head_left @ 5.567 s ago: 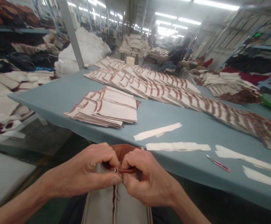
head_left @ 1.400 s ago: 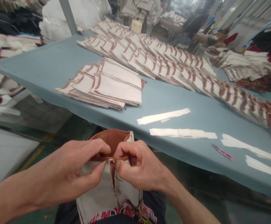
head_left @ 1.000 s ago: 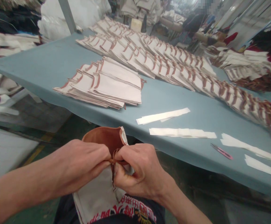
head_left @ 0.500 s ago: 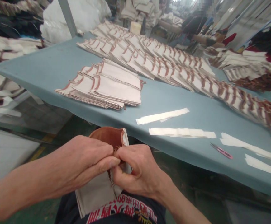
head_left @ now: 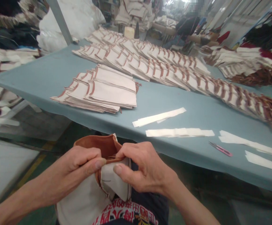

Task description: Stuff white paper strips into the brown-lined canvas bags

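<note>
A cream fabric piece with a brown lining [head_left: 84, 193], sewn like a pouch, is held over my lap with its mouth open toward me. My left hand [head_left: 77, 168] pinches the brown-edged rim between thumb and fingers. On the other side of the mouth, my right hand [head_left: 143, 165] grips the rim, its fingers inside and thumb on the cream outside. Brown lining shows behind the fingers, and a raw seam runs down the cream side below them. The fingertips inside the opening are partly hidden.
A blue-covered table [head_left: 117, 125] stretches ahead. On it lie a stack of cream pieces [head_left: 112, 92], long overlapping rows of similar pieces [head_left: 154, 68], white strips [head_left: 180, 132] and pink-handled thread snips [head_left: 220, 148]. A metal post [head_left: 61, 22] rises at the table's far left. A person [head_left: 187, 25] is in the background.
My hands have moved apart, the left one shifting leftward. The piece's mouth has spread wider, showing more brown lining and cream side. The view has tilted slightly.
</note>
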The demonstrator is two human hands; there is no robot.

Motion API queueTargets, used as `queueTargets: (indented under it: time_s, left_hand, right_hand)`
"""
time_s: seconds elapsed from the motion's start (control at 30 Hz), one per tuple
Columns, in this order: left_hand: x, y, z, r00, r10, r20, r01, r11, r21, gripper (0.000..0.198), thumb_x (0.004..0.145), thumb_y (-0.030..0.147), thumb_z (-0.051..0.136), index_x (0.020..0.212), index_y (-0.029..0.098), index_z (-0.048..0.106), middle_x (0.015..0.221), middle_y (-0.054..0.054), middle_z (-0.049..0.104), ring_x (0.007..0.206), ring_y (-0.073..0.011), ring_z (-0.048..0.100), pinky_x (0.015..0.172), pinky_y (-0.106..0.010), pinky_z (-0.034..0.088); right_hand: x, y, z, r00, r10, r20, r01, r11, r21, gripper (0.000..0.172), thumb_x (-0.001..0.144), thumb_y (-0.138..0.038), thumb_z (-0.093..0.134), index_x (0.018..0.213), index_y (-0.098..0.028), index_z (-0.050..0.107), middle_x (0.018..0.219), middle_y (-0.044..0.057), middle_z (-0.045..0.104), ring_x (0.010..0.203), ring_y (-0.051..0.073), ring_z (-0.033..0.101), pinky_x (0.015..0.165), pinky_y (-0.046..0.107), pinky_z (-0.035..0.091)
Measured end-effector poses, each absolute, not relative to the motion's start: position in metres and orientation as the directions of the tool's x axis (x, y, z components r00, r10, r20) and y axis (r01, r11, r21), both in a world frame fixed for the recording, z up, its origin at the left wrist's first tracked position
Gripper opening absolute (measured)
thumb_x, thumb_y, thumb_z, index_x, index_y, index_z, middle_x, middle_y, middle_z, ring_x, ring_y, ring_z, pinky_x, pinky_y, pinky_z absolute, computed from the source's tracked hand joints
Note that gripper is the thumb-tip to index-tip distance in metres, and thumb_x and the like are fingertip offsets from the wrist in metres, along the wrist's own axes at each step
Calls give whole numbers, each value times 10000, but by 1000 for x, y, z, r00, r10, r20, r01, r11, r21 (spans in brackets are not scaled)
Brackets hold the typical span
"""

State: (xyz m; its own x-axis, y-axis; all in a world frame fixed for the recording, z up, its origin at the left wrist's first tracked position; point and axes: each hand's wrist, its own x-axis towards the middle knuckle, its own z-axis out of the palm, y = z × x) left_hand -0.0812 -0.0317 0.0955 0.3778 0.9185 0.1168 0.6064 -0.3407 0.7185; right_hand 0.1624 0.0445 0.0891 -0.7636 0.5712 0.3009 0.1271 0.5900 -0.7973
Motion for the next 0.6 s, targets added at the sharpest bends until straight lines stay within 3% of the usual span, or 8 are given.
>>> queueTargets:
  time_s: [0.07, 0.17, 0.3, 0.47, 0.6]
  left_hand:
    - [-83, -33, 90, 356, 917, 181, 637, -380, 671, 467, 1154, 253, 446, 688, 235, 425, 599, 96, 450, 499, -86, 480, 507, -219, 366]
    - [-90, -37, 81, 372, 890, 263, 696, -455, 555, 399, 1152, 229, 510, 754, 241, 505, 635, 102, 539, 518, -86, 537, 537, -249, 366]
    - [-94, -51, 76, 453, 859, 240, 710, -510, 486, 331, 1140, 204, 503, 818, 253, 558, 668, 93, 602, 540, -98, 578, 558, -298, 354]
    - [-77, -70, 82, 434, 888, 154, 667, -431, 608, 310, 1018, 115, 435, 736, 243, 425, 611, 93, 536, 528, -88, 496, 547, -268, 341]
    - [-74, -80, 78, 409, 909, 86, 623, -346, 701, 309, 1021, 133, 479, 736, 240, 426, 617, 84, 560, 538, -99, 481, 550, -267, 348]
  right_hand:
    - [162, 46, 89, -783, 545, 301, 111, 597, -794, 257, 1048, -265, 587, 821, -202, 691, 767, 5, 765, 642, 131, 643, 641, 257, 414]
    - [159, 48, 83, -802, 519, 296, 145, 649, -747, 263, 1041, -238, 610, 783, -206, 650, 697, -13, 719, 592, 123, 596, 603, 266, 361]
    - [157, 53, 75, -830, 476, 291, 159, 701, -695, 282, 1062, -250, 620, 784, -206, 644, 700, -8, 725, 607, 126, 601, 612, 278, 354]
    - [159, 48, 72, -851, 429, 304, 43, 633, -773, 350, 1138, -333, 586, 818, -211, 658, 735, -13, 738, 631, 120, 628, 643, 266, 406]
    - [163, 45, 73, -845, 450, 288, 14, 558, -830, 415, 1173, -417, 554, 817, -217, 633, 764, -4, 737, 666, 120, 656, 656, 248, 445]
